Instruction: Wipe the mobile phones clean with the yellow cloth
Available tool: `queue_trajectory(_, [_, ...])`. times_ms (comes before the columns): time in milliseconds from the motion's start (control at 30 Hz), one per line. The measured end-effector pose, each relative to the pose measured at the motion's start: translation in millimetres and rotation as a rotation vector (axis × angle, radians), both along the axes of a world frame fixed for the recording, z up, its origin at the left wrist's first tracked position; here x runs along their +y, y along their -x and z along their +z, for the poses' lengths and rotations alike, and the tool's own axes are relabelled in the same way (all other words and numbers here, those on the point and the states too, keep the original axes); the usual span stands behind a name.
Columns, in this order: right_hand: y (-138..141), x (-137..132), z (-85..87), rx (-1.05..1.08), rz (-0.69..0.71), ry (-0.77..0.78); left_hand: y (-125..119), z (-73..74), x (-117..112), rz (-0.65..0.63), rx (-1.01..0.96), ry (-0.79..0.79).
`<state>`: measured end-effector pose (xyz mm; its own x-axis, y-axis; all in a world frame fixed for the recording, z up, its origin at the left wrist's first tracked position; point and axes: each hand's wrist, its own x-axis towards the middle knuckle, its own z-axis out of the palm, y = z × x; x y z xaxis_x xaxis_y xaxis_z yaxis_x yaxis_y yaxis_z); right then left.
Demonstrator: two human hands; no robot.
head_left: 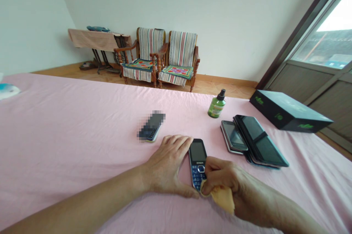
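A black keypad phone (198, 161) with blue keys lies on the pink cloth (68, 135). My left hand (167, 166) rests beside it, fingers along its left edge and thumb at its lower end, holding it steady. My right hand (222, 179) is closed on a folded yellow cloth (221, 196) and presses it against the phone's keypad.
A blurred phone (151, 127) lies further back. To the right are a small dark phone (233, 136), a stack of dark tablets or cases (260, 140), a green spray bottle (217, 105) and a black box (288, 111). Two wooden chairs (165, 59) stand by the wall.
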<state>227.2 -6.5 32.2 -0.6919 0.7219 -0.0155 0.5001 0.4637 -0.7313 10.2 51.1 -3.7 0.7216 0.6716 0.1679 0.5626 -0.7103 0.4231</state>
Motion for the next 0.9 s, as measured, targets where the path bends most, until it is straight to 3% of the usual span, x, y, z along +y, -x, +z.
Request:
queue_trajectory(433, [-10, 4, 8.3, -0.019, -0.035, -0.014, 0, 3.9, -1, 0.002, 0.031, 0.018])
queue_trajectory(667, [-1, 3, -4.4, 0.138, -0.090, -0.028, 0, 3.2, -1, 0.000, 0.023, 0.011])
queue_trajectory(800, [7, -1, -11.5, 0.089, -0.079, -0.053, 0, 0.5, -1, 0.003, 0.012, -0.003])
queue_trajectory(900, [8, -1, -7.5, 0.080, -0.077, -0.053, 0, -0.2, -1, 0.001, 0.004, -0.006])
